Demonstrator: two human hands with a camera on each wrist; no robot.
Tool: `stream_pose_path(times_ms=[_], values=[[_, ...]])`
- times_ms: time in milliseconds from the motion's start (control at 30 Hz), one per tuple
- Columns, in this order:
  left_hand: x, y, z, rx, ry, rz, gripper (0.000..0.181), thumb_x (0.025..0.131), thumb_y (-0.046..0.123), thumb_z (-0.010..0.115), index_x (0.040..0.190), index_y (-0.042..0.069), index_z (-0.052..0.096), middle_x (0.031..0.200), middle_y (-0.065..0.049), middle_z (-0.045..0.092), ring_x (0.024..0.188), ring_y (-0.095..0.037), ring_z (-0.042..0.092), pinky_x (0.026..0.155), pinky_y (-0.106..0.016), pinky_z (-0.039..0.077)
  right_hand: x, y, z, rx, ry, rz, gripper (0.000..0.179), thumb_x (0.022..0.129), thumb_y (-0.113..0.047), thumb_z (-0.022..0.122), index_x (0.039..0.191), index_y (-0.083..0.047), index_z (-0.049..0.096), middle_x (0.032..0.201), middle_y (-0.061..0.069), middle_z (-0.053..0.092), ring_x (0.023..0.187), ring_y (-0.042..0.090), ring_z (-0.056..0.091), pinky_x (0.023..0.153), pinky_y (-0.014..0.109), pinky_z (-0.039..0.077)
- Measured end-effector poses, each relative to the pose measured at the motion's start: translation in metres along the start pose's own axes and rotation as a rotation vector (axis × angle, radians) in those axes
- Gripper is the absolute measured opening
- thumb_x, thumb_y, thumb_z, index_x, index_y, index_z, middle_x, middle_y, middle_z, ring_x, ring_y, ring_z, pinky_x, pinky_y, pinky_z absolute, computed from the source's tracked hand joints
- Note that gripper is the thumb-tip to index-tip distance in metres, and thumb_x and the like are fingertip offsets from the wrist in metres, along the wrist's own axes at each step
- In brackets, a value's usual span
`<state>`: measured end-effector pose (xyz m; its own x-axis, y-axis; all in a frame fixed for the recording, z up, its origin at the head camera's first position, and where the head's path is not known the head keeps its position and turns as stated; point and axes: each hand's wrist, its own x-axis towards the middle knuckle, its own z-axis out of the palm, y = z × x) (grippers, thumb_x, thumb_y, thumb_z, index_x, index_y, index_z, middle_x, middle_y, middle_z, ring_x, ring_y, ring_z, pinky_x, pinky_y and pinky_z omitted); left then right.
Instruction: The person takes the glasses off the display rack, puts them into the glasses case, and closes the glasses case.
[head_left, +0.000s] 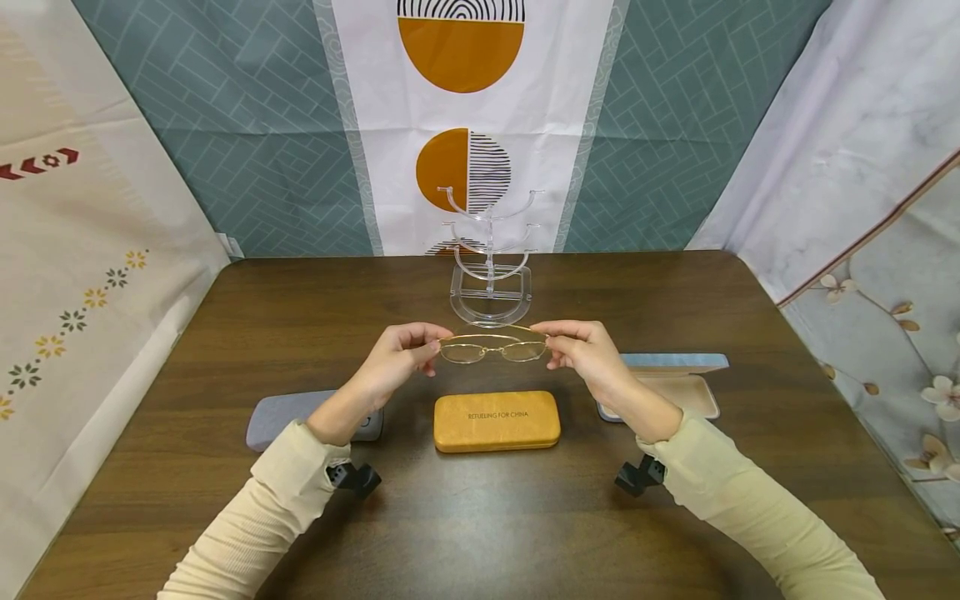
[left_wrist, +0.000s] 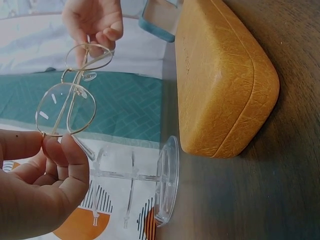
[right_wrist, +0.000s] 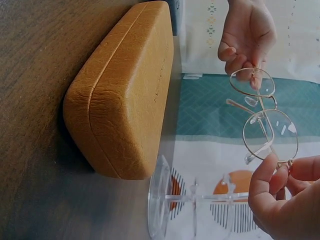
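Note:
A pair of thin gold-rimmed eyeglasses [head_left: 493, 350] is held up above the table between both hands. My left hand [head_left: 405, 354] pinches the frame at its left end, thumb against fingers, as the left wrist view shows at the hinge. At the other end my right hand [head_left: 583, 350] pinches the frame in the same way. The temples look folded behind the round lenses [right_wrist: 270, 135]. Below the eyeglasses lies a closed mustard-yellow glasses case [head_left: 497, 422] with lettering on its lid. Behind them stands a clear tiered display stand [head_left: 490, 283] with curved arms, bare of eyewear.
A grey glasses case [head_left: 281, 418] lies closed on the left, partly hidden by the left forearm. On the right a light-blue glasses case [head_left: 675, 362] stands open, partly behind the right wrist. The brown wooden table [head_left: 480, 533] meets hanging cloths at its back and sides.

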<state>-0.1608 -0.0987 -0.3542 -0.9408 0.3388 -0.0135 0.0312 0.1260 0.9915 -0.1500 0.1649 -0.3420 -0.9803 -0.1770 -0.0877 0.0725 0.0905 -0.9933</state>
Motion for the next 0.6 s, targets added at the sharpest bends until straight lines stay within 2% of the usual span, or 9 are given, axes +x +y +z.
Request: stream_pose_path(times_ms=[133,367,600], values=[[-0.0003,0.0,-0.0003,0.004,-0.004,-0.002,0.023,0.09,-0.003,0.048,0.11,-0.011,0.056,0.072,0.0,0.051,0.061,-0.013,0.049,0.062,-0.031,0.049,0.0004,0.0004,-0.0002,-0.002,-0.001,-0.002,0.029,0.09,0.004,0.046,0.117,0.012,0.055,0.087,0.002,0.053,0.063,0.012,0.045,0.063,0.027,0.051],[-0.0006,0.0002,-0.0004,0.005,-0.008,-0.007,0.023,0.09,-0.002,0.049,0.11,-0.011,0.056,0.072,0.0,0.051,0.059,-0.013,0.049,0.06,-0.028,0.048,0.0004,0.0002,-0.0005,-0.001,-0.006,-0.008,0.027,0.09,0.005,0.045,0.114,0.012,0.056,0.081,0.004,0.048,0.063,0.012,0.044,0.064,0.028,0.051],[-0.0006,0.0009,-0.0003,0.002,-0.009,-0.002,0.023,0.09,-0.002,0.049,0.11,-0.011,0.056,0.073,0.001,0.053,0.058,-0.014,0.05,0.061,-0.029,0.048,0.0012,0.0007,-0.0005,0.0,-0.005,-0.01,0.026,0.09,0.004,0.046,0.112,0.013,0.056,0.084,0.007,0.049,0.064,0.013,0.044,0.064,0.026,0.05]])
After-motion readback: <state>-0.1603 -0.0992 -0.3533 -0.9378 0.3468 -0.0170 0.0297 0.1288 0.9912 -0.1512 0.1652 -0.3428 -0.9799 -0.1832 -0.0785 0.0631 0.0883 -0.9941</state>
